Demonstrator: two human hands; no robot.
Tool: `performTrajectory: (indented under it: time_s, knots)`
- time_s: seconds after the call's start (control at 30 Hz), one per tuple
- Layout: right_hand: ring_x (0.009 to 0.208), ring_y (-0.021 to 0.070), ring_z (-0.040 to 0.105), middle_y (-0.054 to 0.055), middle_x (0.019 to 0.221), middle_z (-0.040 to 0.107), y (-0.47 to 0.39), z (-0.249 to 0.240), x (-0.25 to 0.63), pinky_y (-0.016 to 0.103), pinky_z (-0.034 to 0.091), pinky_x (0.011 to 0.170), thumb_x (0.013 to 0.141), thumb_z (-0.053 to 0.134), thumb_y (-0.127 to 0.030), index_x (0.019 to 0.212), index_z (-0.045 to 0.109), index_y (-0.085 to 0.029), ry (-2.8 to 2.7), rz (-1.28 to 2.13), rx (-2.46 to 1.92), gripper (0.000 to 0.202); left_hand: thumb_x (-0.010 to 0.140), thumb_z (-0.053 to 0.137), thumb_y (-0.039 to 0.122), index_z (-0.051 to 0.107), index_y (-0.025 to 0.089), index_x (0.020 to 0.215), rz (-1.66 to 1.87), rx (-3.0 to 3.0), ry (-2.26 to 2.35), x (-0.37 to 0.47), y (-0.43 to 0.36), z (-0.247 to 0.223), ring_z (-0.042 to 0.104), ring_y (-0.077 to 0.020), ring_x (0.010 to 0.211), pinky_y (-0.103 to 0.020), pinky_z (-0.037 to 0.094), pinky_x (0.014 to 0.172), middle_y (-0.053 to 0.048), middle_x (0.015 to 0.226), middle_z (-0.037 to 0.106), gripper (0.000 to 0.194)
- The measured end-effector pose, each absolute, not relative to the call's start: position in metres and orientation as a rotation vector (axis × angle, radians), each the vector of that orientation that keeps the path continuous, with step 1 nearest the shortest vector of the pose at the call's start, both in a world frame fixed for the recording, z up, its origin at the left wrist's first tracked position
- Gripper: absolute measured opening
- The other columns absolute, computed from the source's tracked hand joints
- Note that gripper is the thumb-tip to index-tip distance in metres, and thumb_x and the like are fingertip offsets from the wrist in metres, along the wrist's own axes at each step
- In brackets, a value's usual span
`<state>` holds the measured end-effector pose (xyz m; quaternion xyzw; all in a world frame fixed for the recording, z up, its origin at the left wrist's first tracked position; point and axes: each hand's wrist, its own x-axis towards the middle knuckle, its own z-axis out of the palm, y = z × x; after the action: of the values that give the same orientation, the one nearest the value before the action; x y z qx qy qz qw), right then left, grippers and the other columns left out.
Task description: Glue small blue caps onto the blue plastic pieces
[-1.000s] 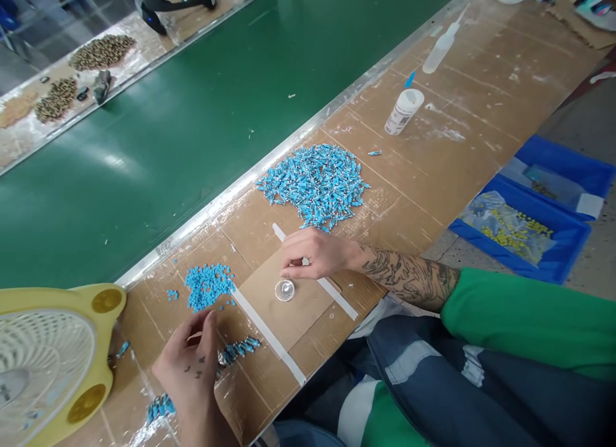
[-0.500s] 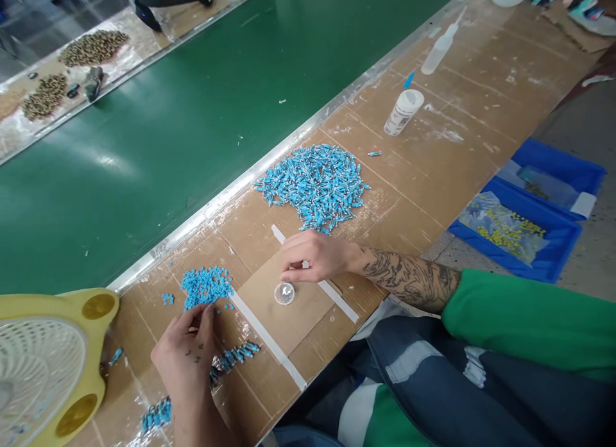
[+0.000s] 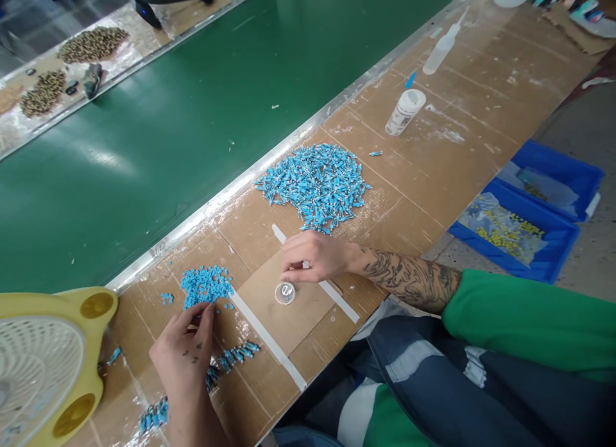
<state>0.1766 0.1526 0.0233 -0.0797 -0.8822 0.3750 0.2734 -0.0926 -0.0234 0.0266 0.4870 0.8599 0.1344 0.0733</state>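
The round dish (image 3: 285, 293) is sitting on a cardboard sheet (image 3: 293, 328), which two tape strips (image 3: 269, 338) seem to be keeping flat and in place. The right hand (image 3: 315, 254) is resting just beyond the dish's far rim, its grip pressing thumb and fingers together — probably to stay close over the dish, though whether anything is sitting between the fingertips is impossible to tell.

Left of the dish, the left hand (image 3: 178, 357) is reaching to the near edge of the small blue rings (image 3: 205, 285), its thumb and forefinger coming together at the tips; whether they are pinching a ring, the view is not showing. The rings seem to be lying there to suit that hand's short reach. Beyond the dish, the large pile of blue pieces (image 3: 315, 181) is lying past the right hand, while more blue pieces (image 3: 240, 353) are lining up on the worktop (image 3: 255, 396) to the dish's near left, likely to stay separate from the pile.

Compared with the first frame, the left fingertips are now meeting the rings' near edge more closely — the right hand and dish are keeping nearly the same places.
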Motion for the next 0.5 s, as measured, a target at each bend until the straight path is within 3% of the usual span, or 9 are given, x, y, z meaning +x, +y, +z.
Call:
performTrajectory:
  time_s: [0.27, 0.5]
  knots:
    - [0.066, 0.0108, 0.05, 0.0, 0.065, 0.056, 0.152, 0.023, 0.177, 0.023, 0.038, 0.068, 0.092, 0.057, -0.026, 0.075, 0.066, -0.013, -2.391, 1.021, -0.216, 0.023, 0.087, 0.053, 0.038, 0.072, 0.021, 0.087, 0.228, 1.762, 2.458, -0.099, -0.014, 0.028, 0.066, -0.0172, 0.07, -0.027, 0.044, 0.07, -0.003, 0.087, 0.072, 0.025]
    - [0.067, 0.0113, 0.05, 0.0, 0.067, 0.056, 0.153, 0.024, 0.177, 0.024, 0.038, 0.068, 0.093, 0.055, -0.027, 0.076, 0.065, -0.013, -2.418, 1.043, -0.221, 0.024, 0.087, 0.049, 0.04, 0.071, 0.024, 0.081, -0.226, 1.884, 2.26, -0.113, 0.006, 0.043, 0.065, -0.0214, 0.07, -0.029, 0.039, 0.06, -0.004, 0.082, 0.073, 0.027]
